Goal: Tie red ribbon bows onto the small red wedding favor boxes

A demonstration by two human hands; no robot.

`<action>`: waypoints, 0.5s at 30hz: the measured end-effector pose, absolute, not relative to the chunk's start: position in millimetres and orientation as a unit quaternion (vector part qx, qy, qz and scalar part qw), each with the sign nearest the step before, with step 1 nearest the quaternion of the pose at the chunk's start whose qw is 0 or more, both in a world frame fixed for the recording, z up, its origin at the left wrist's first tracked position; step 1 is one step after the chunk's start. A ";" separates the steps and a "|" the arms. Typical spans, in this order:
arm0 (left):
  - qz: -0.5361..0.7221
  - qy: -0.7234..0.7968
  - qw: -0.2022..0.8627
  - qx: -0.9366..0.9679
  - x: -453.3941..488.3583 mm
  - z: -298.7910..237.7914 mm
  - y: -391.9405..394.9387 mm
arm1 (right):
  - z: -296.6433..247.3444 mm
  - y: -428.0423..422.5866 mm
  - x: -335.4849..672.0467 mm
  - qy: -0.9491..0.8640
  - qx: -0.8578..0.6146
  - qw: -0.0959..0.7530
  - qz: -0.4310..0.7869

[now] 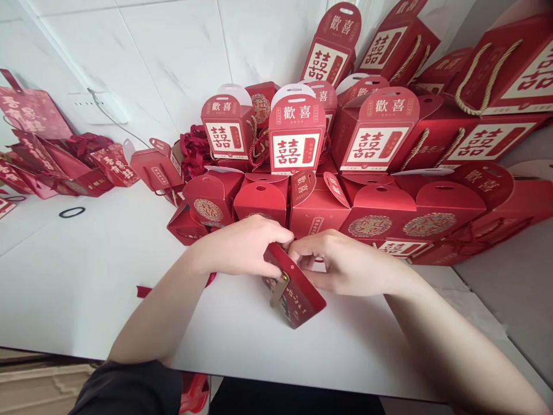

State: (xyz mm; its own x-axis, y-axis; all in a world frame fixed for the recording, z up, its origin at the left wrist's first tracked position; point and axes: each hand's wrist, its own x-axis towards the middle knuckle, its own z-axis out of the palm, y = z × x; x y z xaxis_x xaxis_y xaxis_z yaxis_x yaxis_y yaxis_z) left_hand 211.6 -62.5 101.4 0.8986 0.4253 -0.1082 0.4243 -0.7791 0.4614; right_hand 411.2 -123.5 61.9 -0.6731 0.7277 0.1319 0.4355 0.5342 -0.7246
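Observation:
A small dark-red gift box [300, 294] with printed characters is held tilted just above the white table, in front of the stacked boxes. A short tan strap [277, 293] hangs from its side by a brass-coloured rivet. My left hand [242, 245] is closed on the upper left part, the thumb beside the rivet. At the upper right edge, my right hand [334, 262] has its fingers curled and pressed against the box. Its fingertips are partly hidden, so any small piece between them cannot be made out.
Stacked red gift boxes [298, 135] with rope handles fill the back and right. Flat red bags [64, 158] and a bundle of dark-red ribbon [194, 153] are at the left. A black elastic band [72, 212] and a red ribbon end [144, 291] lie on the white table [224, 334].

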 end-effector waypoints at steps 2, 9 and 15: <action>0.014 0.221 0.232 0.947 211.5 101.5 -63.3 | 62.8 -125.4 411.5 -0.844 -0.353 0.213 0.344; 0.001 0.248 0.239 0.939 212.1 99.4 -59.8 | 61.5 -129.3 410.1 -0.833 -0.392 0.228 0.316; -0.006 0.253 0.229 0.940 212.1 99.0 -58.0 | 62.9 -129.0 410.2 -0.846 -0.395 0.224 0.279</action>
State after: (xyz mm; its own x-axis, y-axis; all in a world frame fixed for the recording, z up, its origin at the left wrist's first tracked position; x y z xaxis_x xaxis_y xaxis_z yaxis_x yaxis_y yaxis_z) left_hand 212.1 -58.0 99.0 0.8723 0.4723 -0.1265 0.4776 -0.7678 0.4270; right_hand 410.2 -129.0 62.9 -0.5876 0.7933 0.1595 0.5435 0.5330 -0.6485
